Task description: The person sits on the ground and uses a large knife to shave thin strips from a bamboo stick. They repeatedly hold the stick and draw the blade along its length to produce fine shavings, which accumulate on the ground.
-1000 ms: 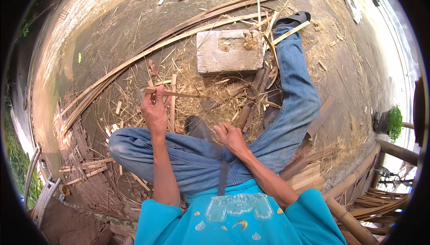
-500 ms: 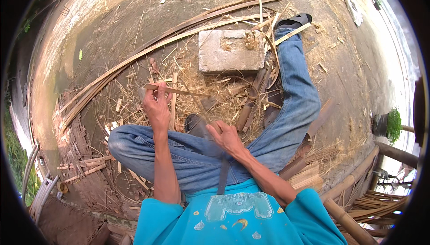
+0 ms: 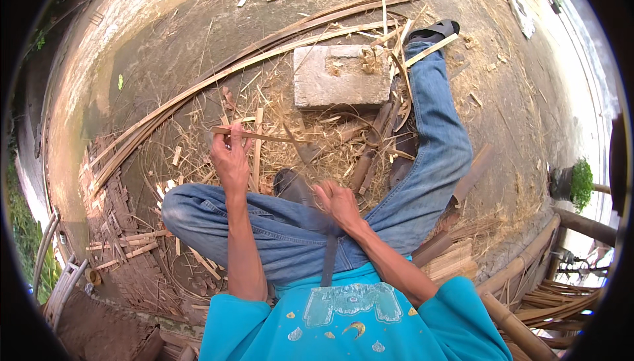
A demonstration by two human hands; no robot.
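Observation:
My left hand [image 3: 231, 160] is closed on a thin brown bamboo strip [image 3: 267, 138], pinched near its left end. The strip reaches rightward over the shavings, level with the ground. In my closed right hand [image 3: 341, 206], over my lap, is a knife, its thin grey blade [image 3: 305, 152] angled up and to the left. Near the strip's right end the blade crosses it or lies very close; contact cannot be made out. Motion blurs the part between blade and fingers. A dark narrow bar [image 3: 328, 262] runs from below this hand to my shirt hem.
Beyond my hands sits a pale concrete block [image 3: 340, 84], with curled shavings around it. Long bamboo strips [image 3: 264, 45] curve across the ground at upper left. My bent legs in jeans [image 3: 429, 136] frame the work area. Split bamboo pieces [image 3: 452, 262] lie at right.
My right hand has shifted slightly right and down, and the blade has changed position by the strip. My left hand stays nearly in place, still gripping the bamboo strip.

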